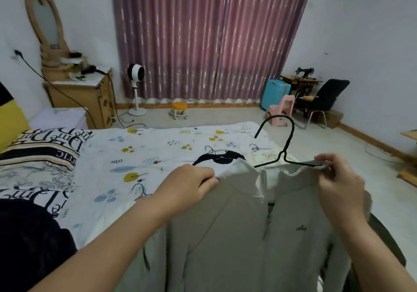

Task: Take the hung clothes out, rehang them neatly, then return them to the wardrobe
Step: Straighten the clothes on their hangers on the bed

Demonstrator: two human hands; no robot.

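gripping one beige jacket on one black hanger: two hands, left hand, right hand

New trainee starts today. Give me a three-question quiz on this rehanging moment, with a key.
1. True or false: both hands grip the beige jacket.
2. Which hand is nearest the black hanger arm? A left hand B right hand
3. Fill in: behind the jacket lies a ___ with a leaf-print sheet.

Key: 1 true; 2 B; 3 bed.
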